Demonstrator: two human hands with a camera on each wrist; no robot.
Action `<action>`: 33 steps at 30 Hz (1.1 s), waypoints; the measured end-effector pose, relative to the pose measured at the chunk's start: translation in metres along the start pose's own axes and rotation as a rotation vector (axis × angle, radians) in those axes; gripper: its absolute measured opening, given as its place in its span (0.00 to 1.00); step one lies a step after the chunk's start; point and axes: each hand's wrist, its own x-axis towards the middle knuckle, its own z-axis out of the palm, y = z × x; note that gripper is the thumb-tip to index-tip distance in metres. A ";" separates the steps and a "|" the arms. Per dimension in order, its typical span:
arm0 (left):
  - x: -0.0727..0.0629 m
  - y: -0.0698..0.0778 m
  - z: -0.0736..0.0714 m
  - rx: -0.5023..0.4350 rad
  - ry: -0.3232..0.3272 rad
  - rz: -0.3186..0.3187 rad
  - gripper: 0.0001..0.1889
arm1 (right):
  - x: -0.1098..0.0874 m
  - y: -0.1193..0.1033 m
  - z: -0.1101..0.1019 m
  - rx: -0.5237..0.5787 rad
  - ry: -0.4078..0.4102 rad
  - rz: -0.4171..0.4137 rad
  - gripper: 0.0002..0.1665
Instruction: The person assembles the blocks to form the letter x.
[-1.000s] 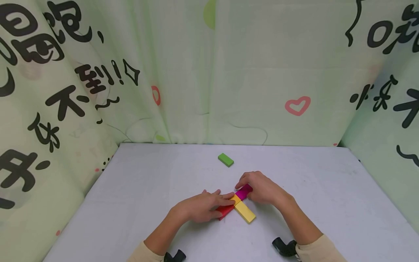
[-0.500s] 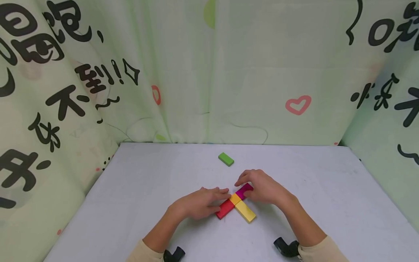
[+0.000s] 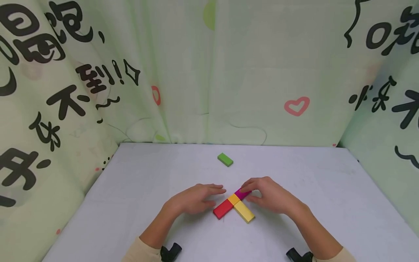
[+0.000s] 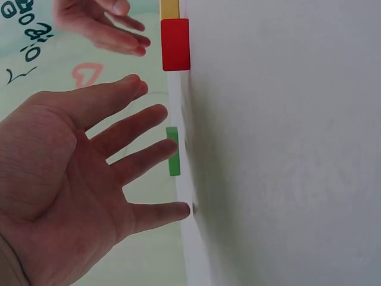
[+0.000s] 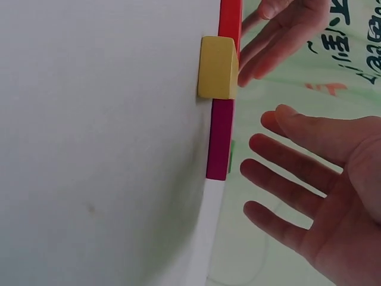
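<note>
Four colours of block meet in the middle of the table: a red block (image 3: 223, 209) at the left, a small orange block (image 3: 234, 199) at the joint, a yellow block (image 3: 244, 211) running toward the front right, and a purple block (image 3: 241, 193) at the far right. My left hand (image 3: 198, 198) hovers left of the red block, its fingers spread and holding nothing, as the left wrist view shows. Over the purple block, partly covering it in the head view, is my right hand (image 3: 270, 194); in the right wrist view its fingers are extended and apart from the blocks.
A green block (image 3: 225, 159) lies alone farther back on the white table (image 3: 157, 171). A pale green curtain (image 3: 255, 72) with black lettering and hearts encloses the back and sides. Black wrist devices (image 3: 171, 252) sit by the sleeves.
My left hand has lifted off the red and orange blocks and drawn back left. My right hand has released the purple block and shifted slightly right and nearer. The blocks stay joined.
</note>
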 end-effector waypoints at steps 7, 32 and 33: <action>0.001 -0.003 -0.001 0.004 0.011 -0.009 0.27 | -0.012 0.005 0.005 0.019 -0.085 -0.031 0.25; 0.013 -0.008 -0.018 0.024 0.011 -0.071 0.28 | -0.033 0.012 0.024 -0.031 -0.164 -0.092 0.39; 0.013 -0.008 -0.019 0.020 0.011 -0.072 0.28 | -0.034 0.013 0.025 -0.035 -0.162 -0.090 0.39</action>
